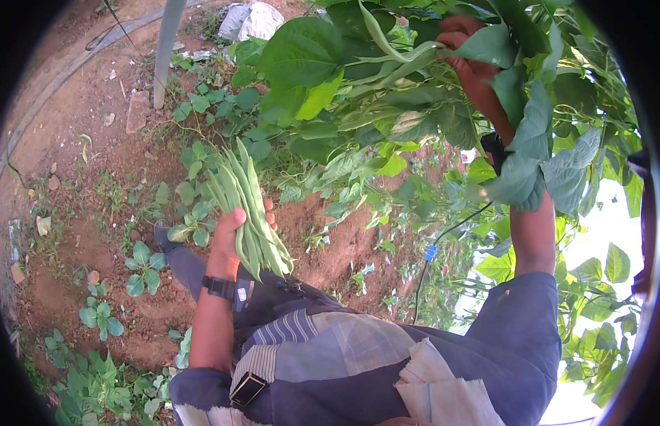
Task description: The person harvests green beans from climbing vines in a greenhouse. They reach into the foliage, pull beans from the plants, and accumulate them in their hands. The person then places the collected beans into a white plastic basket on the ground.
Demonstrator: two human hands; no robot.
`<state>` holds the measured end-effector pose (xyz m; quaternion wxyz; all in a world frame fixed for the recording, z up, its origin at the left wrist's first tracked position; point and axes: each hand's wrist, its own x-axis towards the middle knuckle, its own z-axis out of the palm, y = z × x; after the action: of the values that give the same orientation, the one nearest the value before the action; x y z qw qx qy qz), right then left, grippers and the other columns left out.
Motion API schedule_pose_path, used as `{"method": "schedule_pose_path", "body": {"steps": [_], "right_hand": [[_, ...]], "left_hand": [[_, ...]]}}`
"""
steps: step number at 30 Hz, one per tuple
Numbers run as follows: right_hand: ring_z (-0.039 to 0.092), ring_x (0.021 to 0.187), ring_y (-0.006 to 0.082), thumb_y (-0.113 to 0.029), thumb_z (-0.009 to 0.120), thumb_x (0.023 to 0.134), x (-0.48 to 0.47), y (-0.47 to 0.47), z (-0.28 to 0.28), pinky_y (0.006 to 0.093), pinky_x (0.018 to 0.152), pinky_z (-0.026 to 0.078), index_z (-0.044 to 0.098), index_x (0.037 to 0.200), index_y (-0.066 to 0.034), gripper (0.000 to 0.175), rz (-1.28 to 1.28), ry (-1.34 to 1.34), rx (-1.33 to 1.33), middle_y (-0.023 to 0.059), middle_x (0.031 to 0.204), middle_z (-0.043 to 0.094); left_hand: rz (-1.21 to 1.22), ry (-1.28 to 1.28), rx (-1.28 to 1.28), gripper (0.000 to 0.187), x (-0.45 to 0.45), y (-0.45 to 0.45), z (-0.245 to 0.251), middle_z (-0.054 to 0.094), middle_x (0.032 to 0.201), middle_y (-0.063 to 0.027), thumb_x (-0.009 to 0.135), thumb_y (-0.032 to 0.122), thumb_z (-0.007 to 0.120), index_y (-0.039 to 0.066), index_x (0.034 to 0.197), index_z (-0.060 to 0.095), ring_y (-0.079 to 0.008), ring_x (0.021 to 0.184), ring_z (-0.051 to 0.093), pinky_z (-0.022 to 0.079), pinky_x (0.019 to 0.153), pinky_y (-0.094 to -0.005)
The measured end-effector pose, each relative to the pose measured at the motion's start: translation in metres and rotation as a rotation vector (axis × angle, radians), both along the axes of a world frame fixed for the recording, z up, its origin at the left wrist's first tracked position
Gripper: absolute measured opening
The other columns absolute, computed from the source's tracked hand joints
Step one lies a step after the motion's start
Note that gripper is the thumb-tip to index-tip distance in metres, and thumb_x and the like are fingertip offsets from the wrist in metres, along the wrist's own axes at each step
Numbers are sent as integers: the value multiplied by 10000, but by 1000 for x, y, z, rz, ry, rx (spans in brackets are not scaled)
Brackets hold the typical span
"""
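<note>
My left hand (229, 226) is wrapped around a bunch of long, flat green bean pods (247, 213), thumb across the front and fingertips showing on the far side. The bunch stands in front of my body, over the soil. Higher up at the right, my right hand (465, 56) reaches into the bean foliage, slightly blurred and partly covered by leaves. Its fingers close on the ends of several hanging bean pods (409, 64), which stretch leftward from the fingertips. A large bean leaf (303, 51) hangs to the left of these pods.
A pale post (167, 53) rises at the upper left near a hose-like line (53, 77) on the soil. White plastic sheeting (252, 21) lies behind the plants. Small broad-leaved seedlings (145, 270) grow at the left. A black cable (423, 282) with a blue clip hangs beside my right arm.
</note>
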<state>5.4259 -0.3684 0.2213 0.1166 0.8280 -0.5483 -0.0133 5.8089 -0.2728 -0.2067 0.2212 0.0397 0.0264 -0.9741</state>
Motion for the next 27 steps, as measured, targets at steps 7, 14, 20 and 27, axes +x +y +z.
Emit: {"method": "schedule_pose_path", "body": {"steps": [7, 14, 20, 27], "right_hand": [[727, 971, 226, 61, 617, 1028, 33, 74, -7, 322, 835, 589, 722, 1231, 42, 229, -302, -236, 65, 137, 1206, 717], [689, 845, 133, -8, 655, 1042, 32, 102, -5, 274, 754, 541, 752, 1157, 12, 152, -399, -663, 13, 61, 957, 750], [685, 883, 134, 53, 741, 976, 47, 132, -18, 279, 812, 558, 640, 1167, 17, 219, -760, -606, -177, 39, 1064, 689], [656, 833, 144, 79, 709, 953, 83, 138, -68, 267, 759, 564, 539, 1235, 70, 329, -665, -1062, -603, 84, 980, 626]], "left_hand": [[-11, -48, -34, 894, 4, 7, 7, 679, 1218, -138, 825, 428, 924, 30, 1510, 511, -286, 1042, 718, 610, 923, -469], [-1, -110, -63, 922, 12, 18, 11, 695, 1190, -168, 824, 465, 914, 8, 1505, 492, -297, 1019, 734, 634, 887, -473], [-30, -54, -26, 911, 14, 22, 10, 691, 1191, -161, 818, 425, 923, 13, 1506, 492, -297, 1033, 734, 637, 901, -476], [-58, -88, -40, 872, 20, 25, 14, 691, 1175, -160, 819, 423, 919, 16, 1476, 515, -295, 1003, 739, 642, 869, -470]]}}
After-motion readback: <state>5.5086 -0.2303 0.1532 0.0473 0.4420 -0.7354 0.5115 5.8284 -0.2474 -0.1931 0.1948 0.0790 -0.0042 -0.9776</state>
